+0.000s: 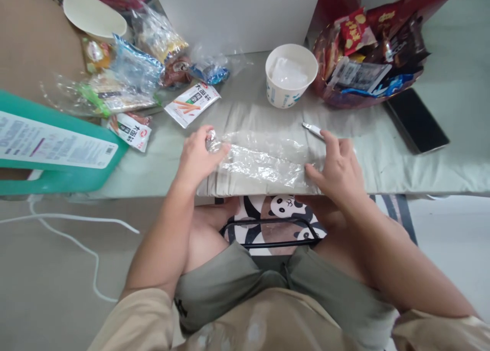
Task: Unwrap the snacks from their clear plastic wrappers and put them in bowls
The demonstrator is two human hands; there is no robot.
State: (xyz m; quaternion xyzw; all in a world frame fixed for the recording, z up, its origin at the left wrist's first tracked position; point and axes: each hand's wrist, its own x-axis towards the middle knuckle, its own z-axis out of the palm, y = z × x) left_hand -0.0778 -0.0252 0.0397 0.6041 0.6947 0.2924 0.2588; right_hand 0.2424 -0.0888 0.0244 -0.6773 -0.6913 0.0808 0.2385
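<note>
I see the clear wrapper [264, 163] on the tabletop [241, 113]; my left hand [196, 157] has fingers parted at 1 end. My right hand [341, 168] meets a white cutter [312, 129], grip unclear.

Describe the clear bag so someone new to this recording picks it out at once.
Start at the pale cloth in front of the seated person. By its near edge, closer than the cup, the crinkled bag spreads from the left hand to the right hand. Unlike the printed packets at upper left, it is see-through and shows no print.
</note>
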